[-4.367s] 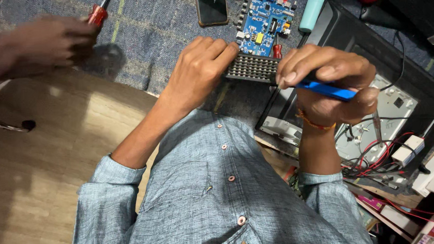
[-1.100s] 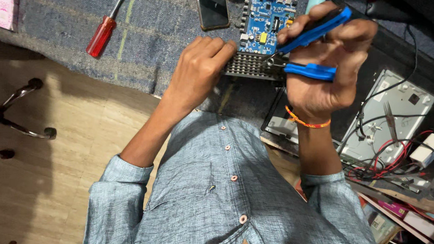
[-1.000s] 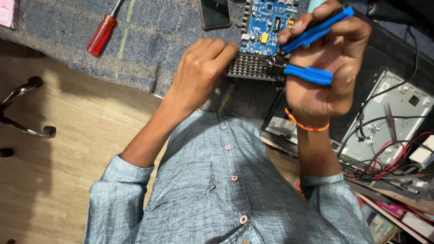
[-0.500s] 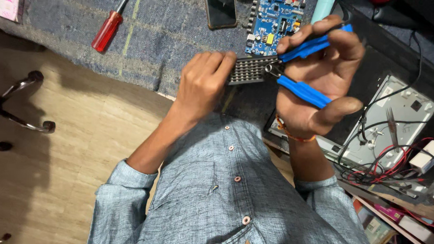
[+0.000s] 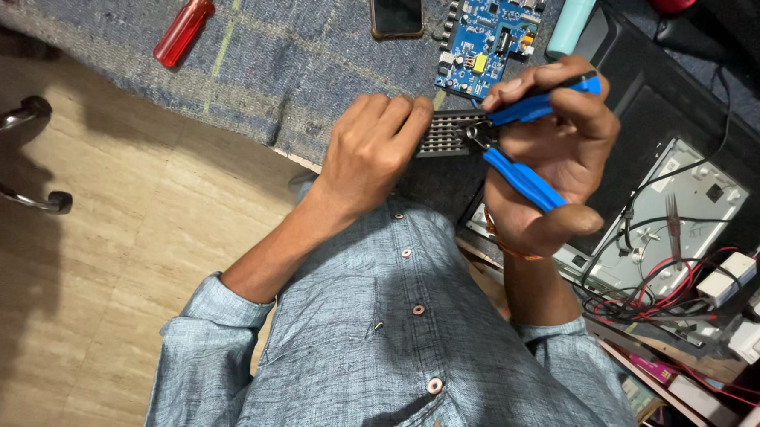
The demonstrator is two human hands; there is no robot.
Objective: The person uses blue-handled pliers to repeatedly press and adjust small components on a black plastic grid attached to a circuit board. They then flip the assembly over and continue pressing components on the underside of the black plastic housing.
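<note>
My left hand [image 5: 369,154] grips the near edge of a black finned heat sink [image 5: 447,135] fixed to a blue circuit board [image 5: 485,38] on a blue-grey mat. My right hand [image 5: 557,159] holds blue-handled pliers [image 5: 522,143] with the handles spread apart. The plier jaws sit against the right end of the heat sink. The fingers of both hands hide part of the heat sink.
A red-handled screwdriver [image 5: 184,27] and a dark phone [image 5: 397,6] lie on the mat [image 5: 288,55] at the top. A pale teal tube [image 5: 574,13] lies beside the board. An opened metal chassis [image 5: 696,217] with red and black wires [image 5: 665,291] sits at right. A chair base [image 5: 19,161] stands at left.
Another person's hand and the screwdriver it held left the upper left; the screwdriver now lies on the mat. My right hand raised the pliers, spread the handles and brought the jaws to the heat sink.
</note>
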